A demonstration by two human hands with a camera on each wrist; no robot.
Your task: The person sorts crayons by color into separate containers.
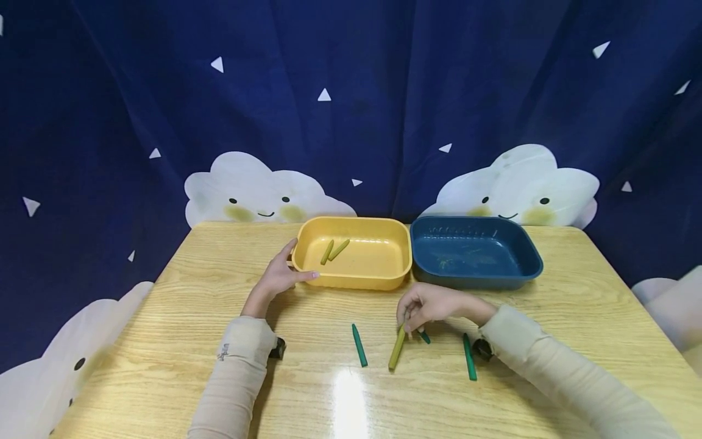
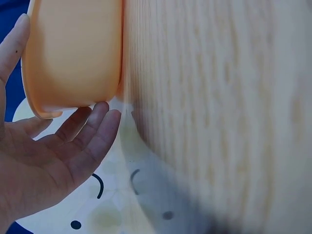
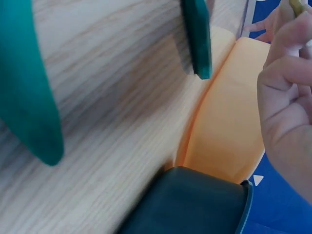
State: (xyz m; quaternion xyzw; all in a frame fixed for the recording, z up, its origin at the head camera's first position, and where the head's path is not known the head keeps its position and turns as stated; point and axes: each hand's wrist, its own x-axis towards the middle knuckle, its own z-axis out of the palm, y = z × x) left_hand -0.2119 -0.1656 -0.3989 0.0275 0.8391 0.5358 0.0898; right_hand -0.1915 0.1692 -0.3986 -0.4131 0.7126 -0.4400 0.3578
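My left hand point(image 1: 278, 274) holds the left end of the yellow bin point(image 1: 358, 281), thumb along the front rim and other fingers at the end wall. In the left wrist view, fingertips touch the outer wall of the bin point(image 2: 75, 53). Two olive-yellow crayons point(image 1: 339, 250) lie inside it. My right hand point(image 1: 430, 306) pinches the upper end of another olive-yellow crayon point(image 1: 397, 349) in front of the bins; whether its lower end touches the table cannot be told. A green crayon point(image 1: 425, 336) is partly hidden beneath this hand.
A dark blue bin point(image 1: 477, 281) stands against the right side of the yellow one. One green crayon point(image 1: 359, 345) lies left of my right hand, another green crayon point(image 1: 470, 357) near the right cuff. Behind the wooden table point(image 1: 181, 341) hangs a blue curtain point(image 1: 351, 134) with clouds.
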